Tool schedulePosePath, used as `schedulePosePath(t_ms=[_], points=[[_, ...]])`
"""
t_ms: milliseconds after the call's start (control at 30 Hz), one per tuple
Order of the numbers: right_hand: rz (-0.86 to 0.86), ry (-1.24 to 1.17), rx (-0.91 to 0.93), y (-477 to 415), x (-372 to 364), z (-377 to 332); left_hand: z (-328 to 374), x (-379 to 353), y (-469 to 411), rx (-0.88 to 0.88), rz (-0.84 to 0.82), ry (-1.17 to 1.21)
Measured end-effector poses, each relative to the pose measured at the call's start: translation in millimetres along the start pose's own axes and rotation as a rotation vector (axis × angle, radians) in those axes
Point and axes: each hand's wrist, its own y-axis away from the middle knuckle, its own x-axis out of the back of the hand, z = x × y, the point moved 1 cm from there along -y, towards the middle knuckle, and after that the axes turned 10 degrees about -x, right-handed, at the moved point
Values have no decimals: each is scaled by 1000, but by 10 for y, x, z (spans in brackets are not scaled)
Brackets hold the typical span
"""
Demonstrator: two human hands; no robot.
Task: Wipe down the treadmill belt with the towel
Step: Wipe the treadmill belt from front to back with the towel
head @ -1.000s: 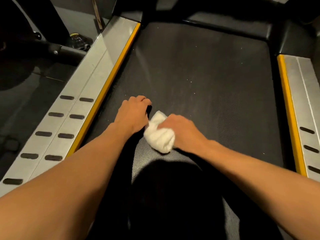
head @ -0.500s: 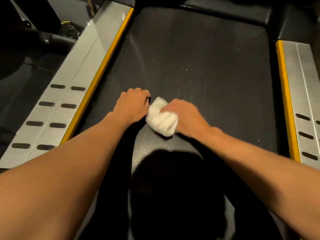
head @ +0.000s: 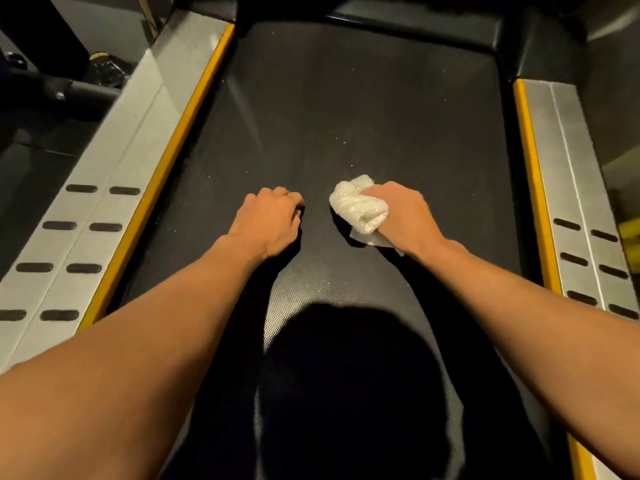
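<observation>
We find right hand [head: 403, 216] clamped on white towel [head: 358, 209], fingers wrapped round bunched cloth, pressing it onto treadmill belt [head: 346, 109] right of centre. Towel corner trails flat beneath wrist. Left hand [head: 268, 220] rests on belt beside it, apart from towel, fingers curled under and together, holding nothing. We note pale specks scattered on belt ahead of both hands. Silver side rails [head: 114, 188] with yellow edging flank belt. Dark shadow covers near belt.
</observation>
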Motion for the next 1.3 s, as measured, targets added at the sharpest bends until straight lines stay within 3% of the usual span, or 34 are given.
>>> schedulePosePath(t_ms=[200,367,500,667,867,1100,1300], points=[[-279,-96,202,860,-69,-121,184,-14,-112,-44,-12,-19],[3,8,-78,348,339,533,371,-61,-153,-98,-31,-16],[-47,21,-138,524,224,794,568,-58,-248,-137,-36,-35],[-231,-63,72,1188,23,435,800,-62,-302,-184,-69,-55],[26,-9,-184,596,185,1207,1011,-132,-271,-243,-127,-68],[-99,-71,51,1342,-24,735,1140,-141,-265,-201,-178,-108],[7,7,-248,556,286,1391,1149,-168,-255,-213,-161,-126]])
